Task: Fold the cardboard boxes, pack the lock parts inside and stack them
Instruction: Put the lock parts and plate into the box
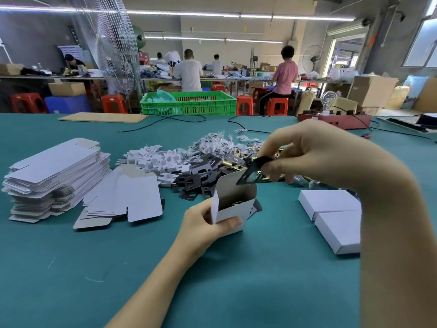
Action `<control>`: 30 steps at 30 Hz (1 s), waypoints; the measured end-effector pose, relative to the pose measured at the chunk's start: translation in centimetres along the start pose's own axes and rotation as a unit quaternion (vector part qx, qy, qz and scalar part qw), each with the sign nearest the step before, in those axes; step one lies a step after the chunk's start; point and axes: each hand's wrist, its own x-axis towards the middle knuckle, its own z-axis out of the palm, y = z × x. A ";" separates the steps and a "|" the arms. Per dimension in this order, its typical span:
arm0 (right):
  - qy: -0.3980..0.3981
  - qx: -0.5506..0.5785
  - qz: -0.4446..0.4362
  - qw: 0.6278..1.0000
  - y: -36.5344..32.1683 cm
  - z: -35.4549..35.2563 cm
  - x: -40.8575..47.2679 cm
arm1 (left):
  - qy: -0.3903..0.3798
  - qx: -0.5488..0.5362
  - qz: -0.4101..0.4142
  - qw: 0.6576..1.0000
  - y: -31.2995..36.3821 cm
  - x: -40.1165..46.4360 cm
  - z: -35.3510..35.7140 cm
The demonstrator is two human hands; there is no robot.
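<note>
My left hand (pixel 204 224) grips a small white cardboard box (pixel 233 210), held upright with its top flap open; a metal part shows inside. Just above the box mouth, my right hand (pixel 305 152) pinches a flat black lock plate (pixel 250 175), tilted toward the opening. Behind the box lies a heap of black plates (pixel 196 177), brass latch parts (pixel 233 159), small white card inserts (pixel 156 158) and bagged screws (pixel 217 140). Two closed white boxes (pixel 331 216) lie side by side at the right, partly hidden by my right forearm.
A tall stack of flat white box blanks (pixel 54 176) stands at the left, with loose blanks (pixel 125 200) beside it on the green table (pixel 94 268). Black cables, a red lamp fixture (pixel 335 119) and a green crate (pixel 189 102) lie farther back. People work at far benches.
</note>
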 end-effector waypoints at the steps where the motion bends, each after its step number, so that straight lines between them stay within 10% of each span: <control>1: 0.006 -0.031 -0.001 1.000 -0.1 0.4 0.4 | 0.002 -0.007 -0.005 1.000 0.0 0.0 0.0; 11: 0.030 -0.224 -0.016 0.974 -0.4 4.8 3.9 | 0.032 -0.038 -0.044 0.998 0.2 0.4 0.0; 30: 0.028 -0.131 -0.017 0.991 1.7 5.4 4.7 | 0.027 -0.086 -0.046 0.995 0.4 0.4 -0.2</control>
